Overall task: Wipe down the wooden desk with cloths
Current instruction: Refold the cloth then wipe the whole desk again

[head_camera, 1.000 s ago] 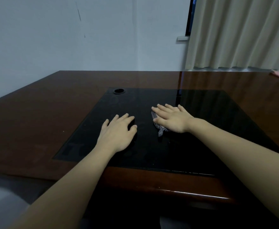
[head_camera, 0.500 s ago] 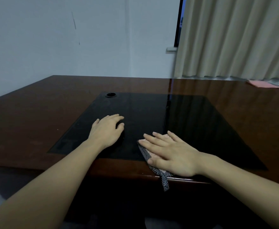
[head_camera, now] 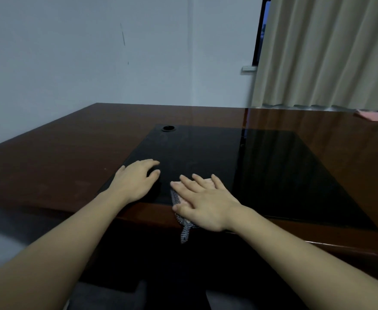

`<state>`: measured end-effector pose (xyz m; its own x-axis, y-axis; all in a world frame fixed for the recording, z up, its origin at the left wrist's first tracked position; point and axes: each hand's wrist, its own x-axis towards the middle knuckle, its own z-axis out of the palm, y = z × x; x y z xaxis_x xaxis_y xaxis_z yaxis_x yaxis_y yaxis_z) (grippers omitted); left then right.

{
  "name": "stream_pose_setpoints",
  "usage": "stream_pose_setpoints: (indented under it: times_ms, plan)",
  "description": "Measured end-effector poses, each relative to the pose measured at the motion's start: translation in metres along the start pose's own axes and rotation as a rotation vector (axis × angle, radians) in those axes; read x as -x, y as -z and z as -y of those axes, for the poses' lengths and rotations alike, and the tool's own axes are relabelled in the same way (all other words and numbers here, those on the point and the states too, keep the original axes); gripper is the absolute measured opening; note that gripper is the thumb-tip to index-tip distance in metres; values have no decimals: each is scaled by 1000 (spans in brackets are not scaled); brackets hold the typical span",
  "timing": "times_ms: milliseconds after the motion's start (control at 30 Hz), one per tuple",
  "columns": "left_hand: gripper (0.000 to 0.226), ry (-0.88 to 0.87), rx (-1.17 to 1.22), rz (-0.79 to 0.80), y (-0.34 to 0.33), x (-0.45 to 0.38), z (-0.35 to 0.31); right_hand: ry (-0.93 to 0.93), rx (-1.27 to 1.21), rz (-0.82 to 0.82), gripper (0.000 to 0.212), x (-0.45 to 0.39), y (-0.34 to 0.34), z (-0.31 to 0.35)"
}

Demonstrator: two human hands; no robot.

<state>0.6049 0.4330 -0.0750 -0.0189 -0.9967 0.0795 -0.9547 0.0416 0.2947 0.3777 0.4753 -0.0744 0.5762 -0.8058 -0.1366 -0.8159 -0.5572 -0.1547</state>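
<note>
Desk (head_camera: 49, 166): I see glossy brown wood, black glass inset.
Cloth (head_camera: 184, 229): checked weave, at near edge, tail hanging over.
Right hand (head_camera: 206, 202): flat, fingers straight, pressing cloth.
Left hand (head_camera: 136, 180): fingers relaxed, resting on glass.

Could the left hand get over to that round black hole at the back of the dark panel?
Probably yes: the left hand rests flat on the dark panel, and nothing lies between it and the round hole.

Left hand (head_camera: 136, 182) and right hand (head_camera: 202, 203) flat, fingers extended.
</note>
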Motion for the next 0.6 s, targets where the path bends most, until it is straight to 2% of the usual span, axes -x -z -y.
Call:
stream_pose_setpoints:
  times_ms: [200, 367, 600]
  plan:
    - [48, -18, -13, 17, 0, 3, 1, 34, 9, 9, 66, 12, 0, -10]
    - [48, -25, 19, -3, 6, -17, 17, -22, 25, 50, 62, 33, 4, -33]
    - [48, -22, 34, 12, 7, -47, 45, 24, 23, 40, 66, -17, 5, -3]
